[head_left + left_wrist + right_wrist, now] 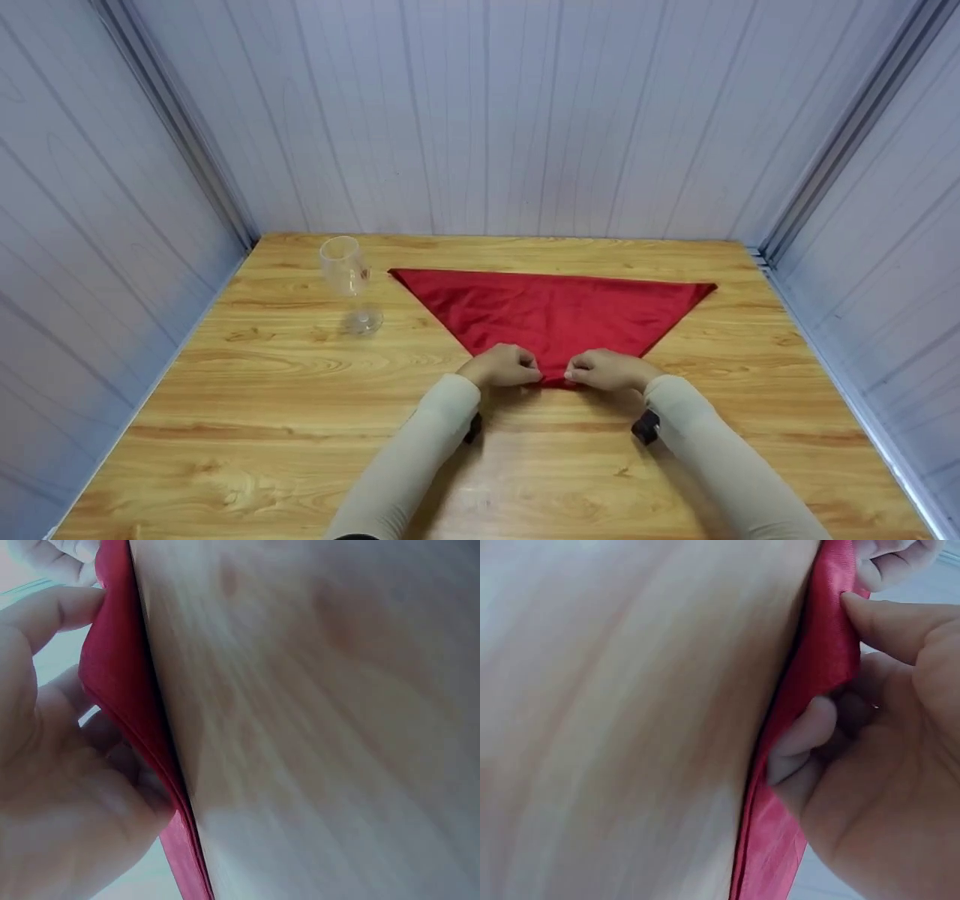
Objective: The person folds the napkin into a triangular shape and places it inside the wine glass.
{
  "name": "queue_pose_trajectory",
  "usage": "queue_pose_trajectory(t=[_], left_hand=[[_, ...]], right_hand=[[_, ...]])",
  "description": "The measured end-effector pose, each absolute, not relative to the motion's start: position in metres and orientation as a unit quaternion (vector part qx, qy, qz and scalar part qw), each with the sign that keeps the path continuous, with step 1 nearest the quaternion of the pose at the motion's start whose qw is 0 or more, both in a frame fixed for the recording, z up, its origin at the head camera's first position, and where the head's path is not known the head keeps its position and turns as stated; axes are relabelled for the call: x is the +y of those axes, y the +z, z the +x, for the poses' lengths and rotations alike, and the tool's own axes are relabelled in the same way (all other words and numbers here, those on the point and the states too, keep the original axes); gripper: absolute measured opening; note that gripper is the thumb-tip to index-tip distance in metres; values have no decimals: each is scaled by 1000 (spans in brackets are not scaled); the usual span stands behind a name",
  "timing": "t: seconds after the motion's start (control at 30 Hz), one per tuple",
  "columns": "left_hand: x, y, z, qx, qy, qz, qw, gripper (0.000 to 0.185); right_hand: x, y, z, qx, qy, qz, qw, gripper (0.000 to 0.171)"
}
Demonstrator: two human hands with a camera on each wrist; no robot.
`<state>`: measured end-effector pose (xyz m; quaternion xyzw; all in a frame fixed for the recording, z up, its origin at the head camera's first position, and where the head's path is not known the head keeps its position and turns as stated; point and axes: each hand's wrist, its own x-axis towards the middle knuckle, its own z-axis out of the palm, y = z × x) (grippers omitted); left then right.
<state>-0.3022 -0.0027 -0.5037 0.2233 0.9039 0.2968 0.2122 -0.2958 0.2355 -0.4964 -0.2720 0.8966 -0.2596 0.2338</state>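
A red cloth napkin (547,307) lies on the table as a wide folded shape, its long straight edge at the back and its narrow edge toward the person. At that near edge my left hand (504,366) pinches the cloth between thumb and fingers. A short gap to the right, my right hand (609,370) pinches the same edge. The left wrist view has the napkin's layered edge (127,667) bulging up at the thumb. In the right wrist view the thumb presses on the cloth (829,637) and the other fingers curl beneath its edge.
A clear stemmed glass (345,274) stands upright on the wooden table (262,420), left of the napkin's back left corner. White panel walls (487,120) close off the back and both sides.
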Motion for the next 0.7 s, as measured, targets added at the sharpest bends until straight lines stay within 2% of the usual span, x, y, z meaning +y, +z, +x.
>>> queue_pose_trajectory(t=[0.3,0.47,0.63,0.7], left_hand=[[-1,-508,-303,912,279,242,181,36],[-2,-506,-302,914,282,233,177,21],[-5,-504,-305,906,283,269,166,2],[-5,-504,-306,902,282,285,162,5]], right_hand=[[231,-496,-299,901,-282,-236,230,13],[235,-501,-298,912,-283,-217,202,23],[240,-503,-298,911,-280,-242,184,19],[242,-504,-298,908,-281,-251,185,16]])
